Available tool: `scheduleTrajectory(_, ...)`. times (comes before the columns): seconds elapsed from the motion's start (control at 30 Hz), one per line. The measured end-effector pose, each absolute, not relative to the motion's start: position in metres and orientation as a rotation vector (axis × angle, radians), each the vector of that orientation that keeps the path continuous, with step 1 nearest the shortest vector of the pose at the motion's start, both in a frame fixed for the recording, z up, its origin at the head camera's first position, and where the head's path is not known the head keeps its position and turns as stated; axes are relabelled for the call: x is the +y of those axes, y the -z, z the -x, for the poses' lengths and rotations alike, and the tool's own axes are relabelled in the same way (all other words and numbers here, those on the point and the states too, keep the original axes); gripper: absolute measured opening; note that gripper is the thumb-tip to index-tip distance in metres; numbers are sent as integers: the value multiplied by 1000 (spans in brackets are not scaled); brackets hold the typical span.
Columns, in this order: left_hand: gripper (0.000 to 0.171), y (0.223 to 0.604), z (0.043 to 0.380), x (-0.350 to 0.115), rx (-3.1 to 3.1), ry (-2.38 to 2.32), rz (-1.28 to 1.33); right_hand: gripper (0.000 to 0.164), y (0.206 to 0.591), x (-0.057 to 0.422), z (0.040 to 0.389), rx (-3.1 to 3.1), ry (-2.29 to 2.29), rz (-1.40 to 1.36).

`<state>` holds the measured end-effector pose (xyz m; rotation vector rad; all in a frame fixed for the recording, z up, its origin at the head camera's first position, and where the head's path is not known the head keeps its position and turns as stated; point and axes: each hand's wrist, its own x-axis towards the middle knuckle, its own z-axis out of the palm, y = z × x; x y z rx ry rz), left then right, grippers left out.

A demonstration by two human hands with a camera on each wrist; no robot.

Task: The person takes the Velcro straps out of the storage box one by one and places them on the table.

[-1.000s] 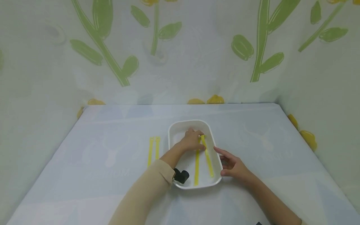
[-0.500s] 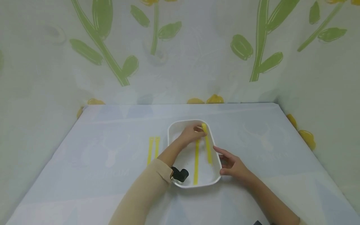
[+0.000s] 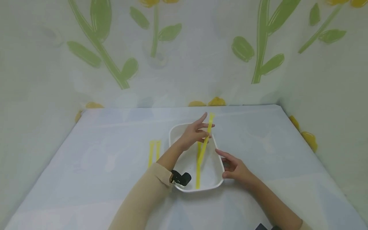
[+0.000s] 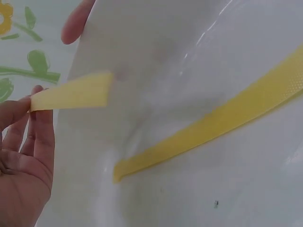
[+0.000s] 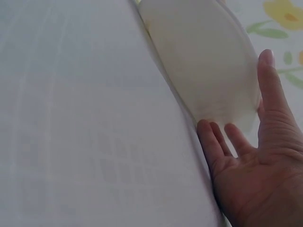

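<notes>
My left hand (image 3: 192,135) pinches a flat yellow strap (image 3: 211,120) between thumb and fingers, held up over the white plastic tray (image 3: 184,191). In the left wrist view the held strap (image 4: 71,92) juts out from the fingertips. Another yellow strap (image 3: 198,179), finely dotted in part and with a slightly wider end, lies lengthwise on the tray floor. My right hand (image 3: 237,168) touches the tray's right side, thumb and index finger at the rim. In the right wrist view its fingers rest lightly against the outer wall (image 5: 203,61).
Two more yellow straps (image 3: 151,153) lie side by side on the table, left of the tray; my left forearm partly covers them. A black wrist camera (image 3: 182,179) hangs over the tray's near left corner. Flower-printed walls stand behind and beside the table.
My left hand has lifted one strap from the tray's right part, raising it up and tilting it. The other strap in the tray and my right hand stay in place.
</notes>
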<state>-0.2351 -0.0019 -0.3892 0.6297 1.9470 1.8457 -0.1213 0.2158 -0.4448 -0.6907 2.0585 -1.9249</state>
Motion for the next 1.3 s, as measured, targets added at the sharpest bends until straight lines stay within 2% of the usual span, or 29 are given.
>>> scheduleTrajectory(0.23, 49, 386, 234, -3, 1820, -1808, -745, 75, 445, 217, 122, 2030, 1943, 750)
scheduleTrajectory(0.33, 47, 384, 235, -2, 1787, -1796, -773, 75, 444, 218, 122, 2008, 1962, 755)
scheduleTrajectory(0.7, 76, 370, 231, -13, 1758, -1716, -738, 73, 439, 220, 116, 2048, 1946, 695)
scheduleTrajectory(1.3, 82, 340, 238, -49, 1925, -1765, -630, 76, 439, 222, 116, 1975, 1962, 672)
